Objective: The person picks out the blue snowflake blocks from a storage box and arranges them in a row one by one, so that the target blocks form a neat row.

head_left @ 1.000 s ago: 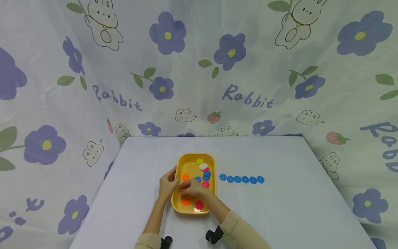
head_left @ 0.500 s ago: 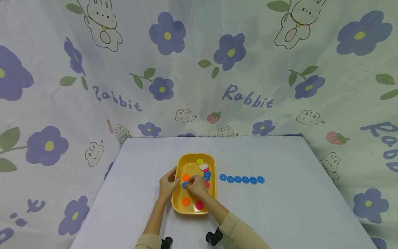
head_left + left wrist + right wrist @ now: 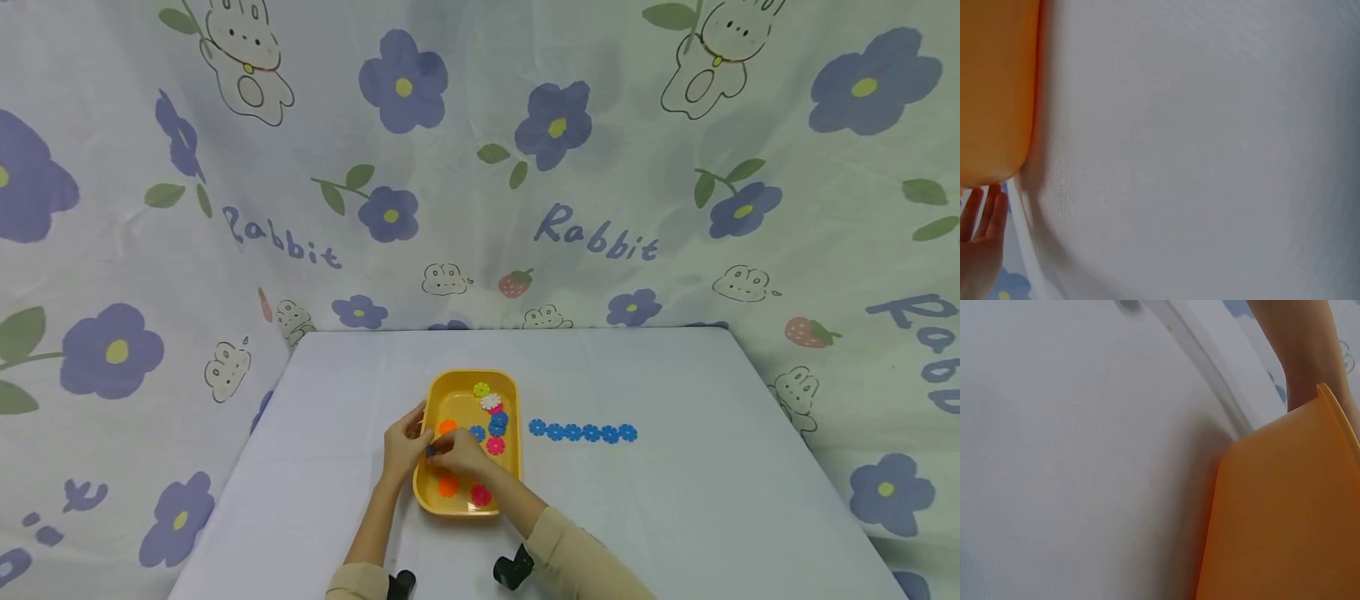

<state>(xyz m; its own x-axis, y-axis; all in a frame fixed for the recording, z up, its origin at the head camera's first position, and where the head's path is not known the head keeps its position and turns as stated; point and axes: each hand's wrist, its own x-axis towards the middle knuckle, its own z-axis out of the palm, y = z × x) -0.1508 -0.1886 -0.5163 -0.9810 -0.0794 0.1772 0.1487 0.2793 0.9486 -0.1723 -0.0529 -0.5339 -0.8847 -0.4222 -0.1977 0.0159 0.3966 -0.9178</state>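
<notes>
At the left rim of the yellow tray [image 3: 480, 510] in the head view, my left hand [image 3: 402, 446] grips the wall, thumb over the edge. The left wrist view shows extended fingers [image 3: 994, 215] at the tray's outer wall. My right hand [image 3: 461, 457] reaches across inside the tray and pinches a small blue flower-shaped plastic piece [image 3: 431, 451], partly hidden, close to the left thumb. Around it in the tray lie loose pieces: orange [image 3: 447, 487], red [image 3: 481, 496], pink [image 3: 496, 446], blue [image 3: 498, 425], white [image 3: 491, 402] and yellow-green [image 3: 482, 390].
Right of the tray, several blue flower-shaped pieces [image 3: 592, 433] lie in a row on the white table [image 3: 720, 508]. A flower-and-rabbit printed curtain [image 3: 465, 167] surrounds the table's back and sides. Black devices [image 3: 513, 572] sit by both wrists.
The right hand has moved toward the tray's middle and back to its left side, with the blue piece now in its fingertips. The left hand stays on the rim.
</notes>
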